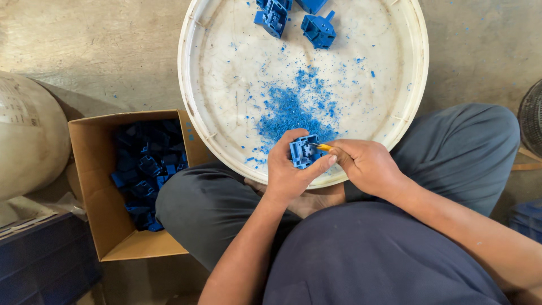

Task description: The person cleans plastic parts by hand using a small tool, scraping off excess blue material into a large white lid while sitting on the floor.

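Floor: bare concrete floor [101,51]; I sit cross-legged on it, and everything here rests on it or on my lap.
Tray: a big round white tray [226,85] lies in front of me, its near rim resting over my knees, scuffed and dusted with blue specks.
Sack: a pale rounded sack [22,135] fills the left edge of the view, just beside the box.
Box: an open cardboard box [93,186] stands on the floor by my left knee, touching the tray's left rim; it holds a heap of blue plastic parts [144,169].
Crate: a dark blue crate [39,260] sits at the lower left corner, beside the box.
Shavings: a pile of blue shavings [288,110] lies on the near half of the tray, just beyond my hands.
Loose parts: three blue pieces [319,29] lie at the far rim of the tray, well apart from my hands.
Left hand: my left hand [291,172] is over the tray's near rim, fingers [323,164] curled tight around a small blue plastic block [304,151].
Right hand: my right hand [367,166] is closed around a small tool with a yellow tip [323,147]; the tip touches the block's right side.
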